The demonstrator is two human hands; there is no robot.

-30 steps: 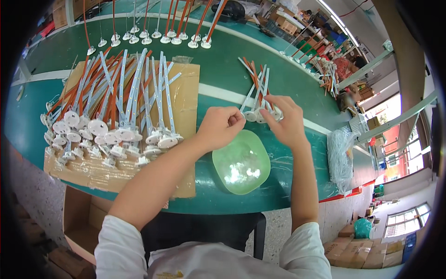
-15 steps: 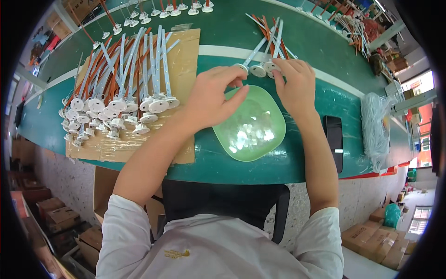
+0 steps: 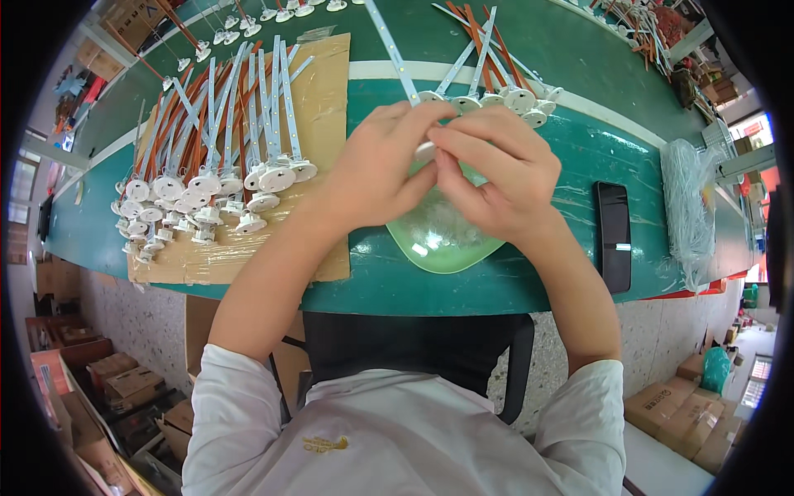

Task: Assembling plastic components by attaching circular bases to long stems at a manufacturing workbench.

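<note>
My left hand [image 3: 376, 169] and my right hand [image 3: 496, 169] meet above a pale green bowl [image 3: 442, 240] on the green table [image 3: 571, 140]. Together they pinch a long white strip [image 3: 390, 54] with a small white round base at its lower end; the strip rises away from me. Just behind my hands lies a small group of the same strips with round bases [image 3: 496, 95]. To the left, a cardboard sheet [image 3: 318, 99] carries several more white and orange strips with round bases [image 3: 211, 178].
A black phone [image 3: 614, 236] lies flat to the right of the bowl. A clear bag of thin white parts [image 3: 686, 207] sits at the table's right end. Cardboard boxes [image 3: 107, 388] stand on the floor at the left and lower right. More strips lie along the far edge.
My hands have come back toward me from the far group, now holding one strip over the green bowl. The view has tipped down and closer.
</note>
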